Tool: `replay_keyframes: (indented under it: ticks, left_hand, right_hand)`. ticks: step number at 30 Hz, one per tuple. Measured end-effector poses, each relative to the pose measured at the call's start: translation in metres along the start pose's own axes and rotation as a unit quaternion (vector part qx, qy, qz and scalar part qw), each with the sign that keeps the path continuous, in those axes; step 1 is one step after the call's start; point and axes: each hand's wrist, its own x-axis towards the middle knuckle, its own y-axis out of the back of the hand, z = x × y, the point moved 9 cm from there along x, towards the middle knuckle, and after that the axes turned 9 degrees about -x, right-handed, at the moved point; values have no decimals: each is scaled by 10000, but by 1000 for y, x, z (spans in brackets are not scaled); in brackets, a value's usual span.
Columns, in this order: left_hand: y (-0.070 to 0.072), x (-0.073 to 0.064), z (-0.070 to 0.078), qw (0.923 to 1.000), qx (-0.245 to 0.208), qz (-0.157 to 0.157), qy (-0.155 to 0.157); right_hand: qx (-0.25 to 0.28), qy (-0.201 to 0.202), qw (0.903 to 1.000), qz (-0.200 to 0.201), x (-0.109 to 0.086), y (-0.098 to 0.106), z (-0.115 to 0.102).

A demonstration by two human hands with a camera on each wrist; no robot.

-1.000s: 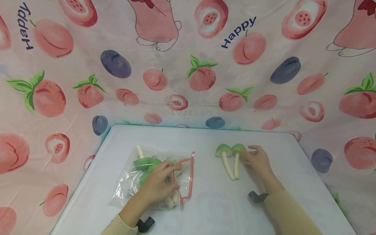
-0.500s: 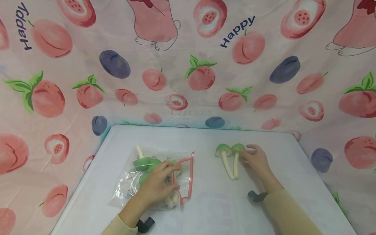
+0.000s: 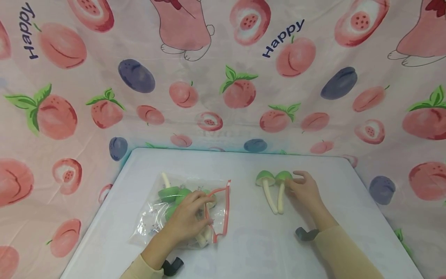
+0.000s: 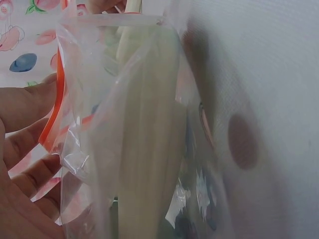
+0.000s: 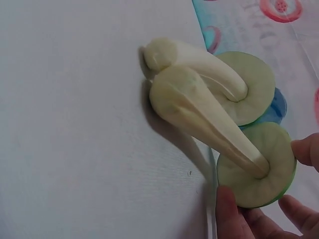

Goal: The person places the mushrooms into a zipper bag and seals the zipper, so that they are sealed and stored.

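My left hand [image 3: 188,217] lies over a clear zip bag [image 3: 148,226], with thumb and fingers holding its mouth at the red zip edge [image 4: 60,87]. Inside the bag are several green-capped toy mushrooms [image 3: 168,194] with pale stems, partly hidden by the hand. To the right, two similar mushrooms lie side by side, stems toward me. My right hand [image 3: 306,190] grips the cap of the right mushroom [image 5: 256,186] between thumb and fingers. The left mushroom [image 3: 265,179] sits against it, untouched by the hand. In the right wrist view the two stem ends meet.
Both lie on a white table [image 3: 240,255], whose far edge meets a pink fruit-print cloth [image 3: 216,89] hung behind and at the sides. A dark wrist mount [image 3: 173,266] sits by the left sleeve, another dark mount [image 3: 306,234] by the right.
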Motion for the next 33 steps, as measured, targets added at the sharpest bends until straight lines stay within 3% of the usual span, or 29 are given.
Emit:
replay_keyframes:
  ticks: [12,33]
  left_hand:
    - [1,1,2,10000,-86,-25,-19]
    - [1,0,3,9999,-63,-52,86]
  right_hand:
    - [-24,8,10000,29,-7,8,0]
    - [427,465,9980,-7,-30,7,-16]
